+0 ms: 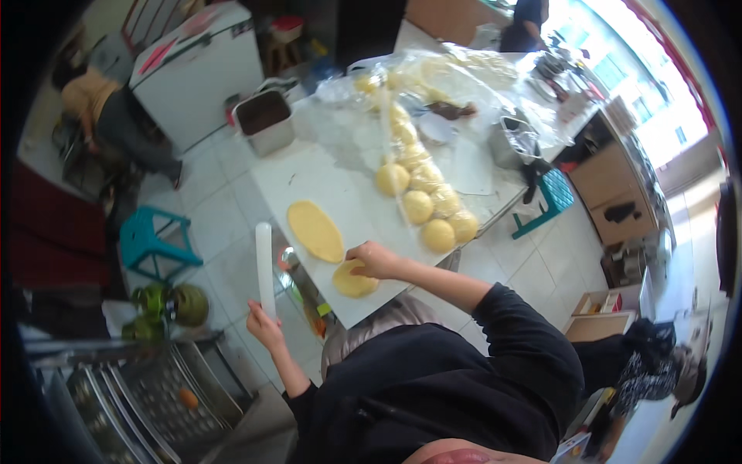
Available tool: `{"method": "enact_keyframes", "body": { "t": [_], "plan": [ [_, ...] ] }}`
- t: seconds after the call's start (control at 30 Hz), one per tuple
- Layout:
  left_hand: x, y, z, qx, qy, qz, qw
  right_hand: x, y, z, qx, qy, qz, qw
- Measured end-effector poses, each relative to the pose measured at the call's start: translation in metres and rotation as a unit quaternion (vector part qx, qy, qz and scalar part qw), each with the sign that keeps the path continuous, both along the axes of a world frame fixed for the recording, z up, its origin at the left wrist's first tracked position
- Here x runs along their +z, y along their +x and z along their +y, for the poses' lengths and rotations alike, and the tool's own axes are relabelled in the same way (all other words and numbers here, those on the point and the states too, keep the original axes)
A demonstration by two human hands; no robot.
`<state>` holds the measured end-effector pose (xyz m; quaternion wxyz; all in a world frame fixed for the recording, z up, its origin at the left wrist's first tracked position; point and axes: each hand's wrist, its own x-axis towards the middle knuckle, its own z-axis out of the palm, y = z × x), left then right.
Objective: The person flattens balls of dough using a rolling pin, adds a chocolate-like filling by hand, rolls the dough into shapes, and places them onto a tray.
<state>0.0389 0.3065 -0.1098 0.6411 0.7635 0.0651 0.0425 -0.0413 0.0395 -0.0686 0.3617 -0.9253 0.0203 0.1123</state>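
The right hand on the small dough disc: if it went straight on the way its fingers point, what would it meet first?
Probably the long oval dough sheet. The right hand presses the small dough disc, fingers pointing up-left; depth is unclear.

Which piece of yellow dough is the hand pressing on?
The right hand presses the small round flattened yellow dough piece at the white table's near edge. The long oval flattened dough and the round dough balls lie untouched.

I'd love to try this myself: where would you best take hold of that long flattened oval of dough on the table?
Probably by the near narrow end of the flattened oval dough, from the table's front edge. It lies thin and flat, so fingers should slide underneath rather than pinch.
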Motion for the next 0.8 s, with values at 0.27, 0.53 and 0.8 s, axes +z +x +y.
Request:
{"method": "enact_keyframes", "body": {
  "t": [0.27, 0.53, 0.8],
  "plan": [
    [0.035, -0.030, -0.044, -0.220, 0.248, -0.143, 0.933, 0.061, -0.019, -0.015, -0.097, 0.118, -0.265, 0.952],
    [0.039, -0.046, -0.074, -0.273, 0.306, -0.211, 0.887, 0.015, -0.038, -0.035, -0.010, 0.065, -0.186, 0.980],
    [0.040, -0.050, -0.077, -0.268, 0.336, -0.219, 0.876, 0.011, -0.043, -0.037, 0.011, 0.055, -0.212, 0.976]
  ]
}}
